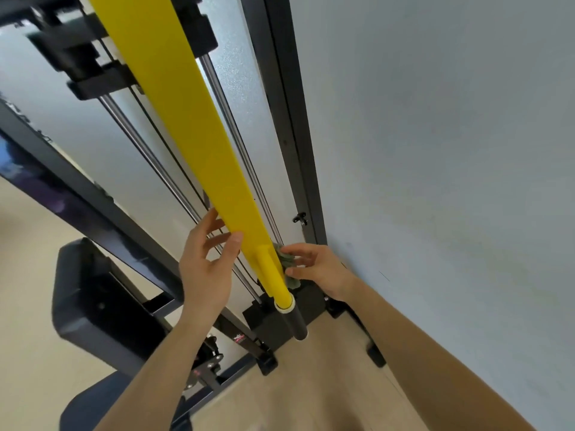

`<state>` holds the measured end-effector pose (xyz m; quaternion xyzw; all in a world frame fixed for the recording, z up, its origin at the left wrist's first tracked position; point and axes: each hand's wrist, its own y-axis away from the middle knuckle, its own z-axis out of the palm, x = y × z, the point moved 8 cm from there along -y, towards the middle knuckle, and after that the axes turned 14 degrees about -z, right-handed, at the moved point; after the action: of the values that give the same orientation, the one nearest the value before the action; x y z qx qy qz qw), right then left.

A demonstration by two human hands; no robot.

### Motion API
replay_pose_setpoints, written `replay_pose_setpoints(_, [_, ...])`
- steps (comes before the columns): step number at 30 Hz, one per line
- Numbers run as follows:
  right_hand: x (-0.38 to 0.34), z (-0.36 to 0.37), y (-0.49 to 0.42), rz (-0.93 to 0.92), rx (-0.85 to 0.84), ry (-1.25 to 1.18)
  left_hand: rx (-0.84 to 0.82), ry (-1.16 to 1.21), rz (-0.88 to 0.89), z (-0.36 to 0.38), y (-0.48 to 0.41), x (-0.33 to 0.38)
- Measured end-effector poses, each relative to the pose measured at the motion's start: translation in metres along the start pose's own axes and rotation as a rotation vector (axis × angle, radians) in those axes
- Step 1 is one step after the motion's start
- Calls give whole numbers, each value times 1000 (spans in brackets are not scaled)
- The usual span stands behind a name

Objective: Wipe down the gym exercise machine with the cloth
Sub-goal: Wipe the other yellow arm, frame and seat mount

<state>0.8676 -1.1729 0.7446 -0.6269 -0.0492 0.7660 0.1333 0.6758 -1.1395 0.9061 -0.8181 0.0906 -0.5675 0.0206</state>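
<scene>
Head view shows the left hand clasping the bar from 9 o'clock while the right hand pinches the cloth against its 3 o'clock edge near the foot; firm overlapping strokes, with the bar steadied, should clean best.

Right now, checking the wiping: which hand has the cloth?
The right hand, holding the green cloth at the yellow bar; the left hand only grips the bar.

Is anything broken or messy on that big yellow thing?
No, nothing stands out. The yellow arm looks whole, with no cracks or spills showing. The left hand grips it, and the right hand holds a crumpled green cloth against its lower end.
</scene>
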Motion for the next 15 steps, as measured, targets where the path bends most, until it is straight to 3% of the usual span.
replay_pose_setpoints(4, [31, 1, 19, 108, 24, 141, -30, 41, -11, 0, 2, -5])
replay_pose_setpoints(9, [30, -7, 34, 208, -85, 379, -94, 67, -4, -1, 0, -15])
replay_pose_setpoints(15, [-75, -11, 56, -68, 284, 394, -219, 49, -20, 1, 0, -48])
